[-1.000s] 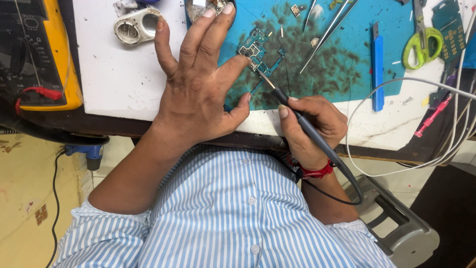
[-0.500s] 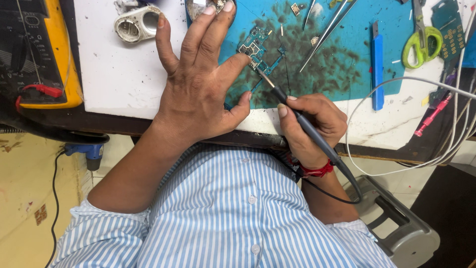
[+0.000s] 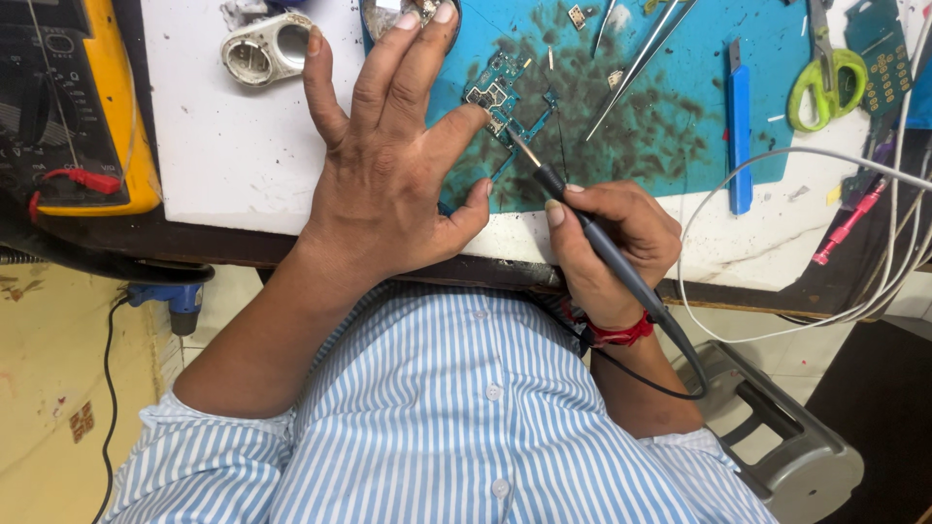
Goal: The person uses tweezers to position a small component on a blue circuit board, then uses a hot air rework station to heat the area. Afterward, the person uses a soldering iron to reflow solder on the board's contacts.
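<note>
A small blue-green circuit board (image 3: 505,107) lies on a stained blue work mat (image 3: 670,116). My left hand (image 3: 388,165) rests flat on the mat and table, fingers spread, its index fingertip pressing on the board. My right hand (image 3: 607,243) grips a black probe (image 3: 582,218) like a pen. The probe's metal tip touches the board's lower edge. A black cable runs from the probe back past my wrist, which wears a red band.
A yellow multimeter (image 3: 73,107) sits at the left with a red plug. A round metal part (image 3: 262,49), tweezers (image 3: 641,58), a blue tool (image 3: 740,126), green scissors (image 3: 825,78) and white cables (image 3: 777,243) lie around. A grey stool (image 3: 786,437) stands below.
The hands hold nearly the same pose; the probe tip stays on the board. The view has shifted slightly.
</note>
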